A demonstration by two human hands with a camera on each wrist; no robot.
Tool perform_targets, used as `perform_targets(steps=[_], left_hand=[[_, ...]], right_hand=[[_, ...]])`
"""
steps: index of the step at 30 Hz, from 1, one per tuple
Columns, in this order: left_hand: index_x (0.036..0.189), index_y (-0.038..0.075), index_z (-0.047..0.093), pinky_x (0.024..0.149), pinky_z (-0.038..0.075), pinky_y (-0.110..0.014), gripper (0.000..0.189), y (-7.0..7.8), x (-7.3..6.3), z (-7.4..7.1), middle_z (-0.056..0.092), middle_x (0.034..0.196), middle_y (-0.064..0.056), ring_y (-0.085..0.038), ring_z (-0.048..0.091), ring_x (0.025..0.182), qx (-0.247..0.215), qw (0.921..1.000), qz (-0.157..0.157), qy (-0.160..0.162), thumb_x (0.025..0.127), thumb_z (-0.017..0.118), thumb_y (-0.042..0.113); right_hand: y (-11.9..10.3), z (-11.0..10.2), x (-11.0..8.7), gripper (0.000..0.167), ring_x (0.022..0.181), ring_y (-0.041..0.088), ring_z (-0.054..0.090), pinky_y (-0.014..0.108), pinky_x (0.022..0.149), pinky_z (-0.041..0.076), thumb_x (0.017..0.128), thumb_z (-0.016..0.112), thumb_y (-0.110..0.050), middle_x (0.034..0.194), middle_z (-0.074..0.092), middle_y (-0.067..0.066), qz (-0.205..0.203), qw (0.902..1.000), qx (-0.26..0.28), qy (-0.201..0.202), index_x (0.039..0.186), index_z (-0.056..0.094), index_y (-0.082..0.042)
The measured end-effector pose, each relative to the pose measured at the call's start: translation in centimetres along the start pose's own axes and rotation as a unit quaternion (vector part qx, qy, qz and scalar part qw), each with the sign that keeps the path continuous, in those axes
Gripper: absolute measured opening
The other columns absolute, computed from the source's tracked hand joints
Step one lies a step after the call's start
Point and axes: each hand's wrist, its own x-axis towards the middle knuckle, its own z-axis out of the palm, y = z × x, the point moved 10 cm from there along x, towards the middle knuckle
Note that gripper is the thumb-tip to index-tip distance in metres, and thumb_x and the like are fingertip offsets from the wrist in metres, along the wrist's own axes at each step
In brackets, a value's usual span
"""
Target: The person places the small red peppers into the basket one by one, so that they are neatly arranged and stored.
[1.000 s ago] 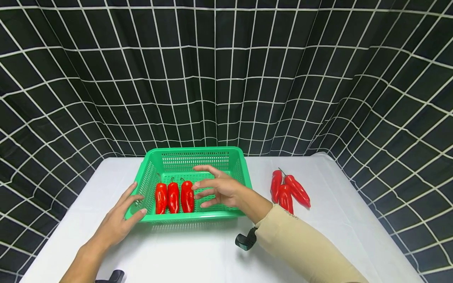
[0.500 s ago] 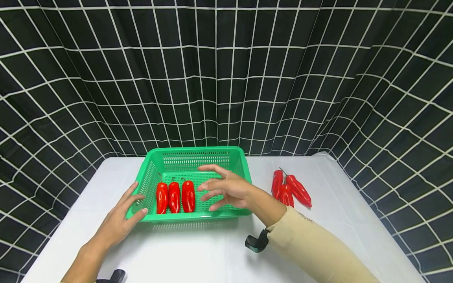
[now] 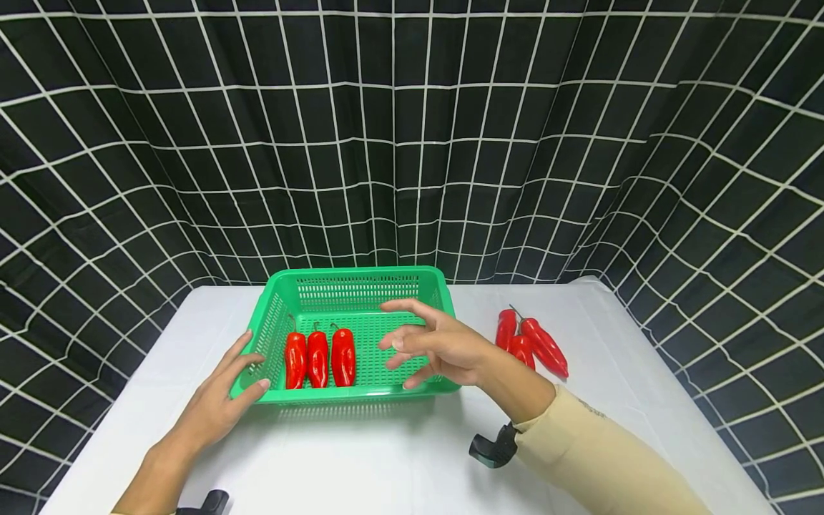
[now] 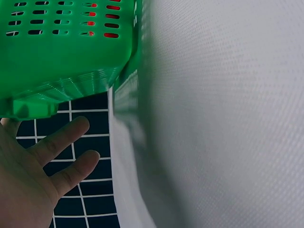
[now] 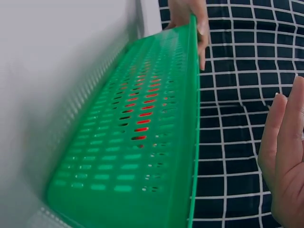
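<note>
A green plastic basket (image 3: 360, 393) with slotted walls stands on the table. Three red peppers (image 3: 317, 360) lie side by side in its left part, stems toward the back. My left hand (image 3: 215, 400) rests on the basket's left rim, fingers spread over the edge; the left wrist view shows loose fingers (image 4: 71, 173) beside the basket wall. Over the basket's right part hovers my right hand (image 3: 447, 347), fingers apart and loosely bent, holding nothing. In the right wrist view this hand (image 5: 287, 156) appears at the right edge, off the basket's rim.
Three more red peppers (image 3: 543, 347) lie in a cluster on the white tablecloth (image 3: 618, 422), right of the basket and partly hidden by the right forearm. A dark curtain (image 3: 412, 143) with a white grid surrounds the table's back and sides.
My right hand has drawn back to the right, away from the rightmost pepper in the basket. The left hand stays on the rim, and the peppers lie as before.
</note>
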Motion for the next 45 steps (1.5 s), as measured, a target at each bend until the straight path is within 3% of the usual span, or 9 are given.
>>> perform_targets(steps=[35, 45], left_hand=[[0.122, 0.014, 0.058, 0.086, 0.038, -0.07, 0.036, 0.1, -0.1, 0.0, 0.024, 0.157, -0.004, -0.044, 0.038, 0.13, 0.003, 0.9999, -0.011, -0.004, 0.092, 0.062, 0.034], [0.122, 0.015, 0.059, 0.085, 0.039, -0.07, 0.036, 0.0, -0.1, 0.1, 0.024, 0.157, -0.003, -0.044, 0.038, 0.13, 0.003, 0.9999, -0.01, -0.002, 0.092, 0.062, 0.034]], right_hand=[[-3.9, -3.4, -7.8, 0.061, 0.096, 0.039, 0.063, 0.052, 0.061, 0.055, 0.091, 0.057, 0.003, 0.12, 0.049, 0.028, -0.06, 0.9977, -0.031, 0.003, 0.145, 0.031, -0.011], [-5.1, -4.7, -9.8, 0.055, 0.097, 0.033, 0.064, 0.054, 0.065, 0.055, 0.094, 0.052, 0.001, 0.123, 0.048, 0.028, -0.105, 0.9925, -0.064, 0.003, 0.145, 0.033, -0.013]])
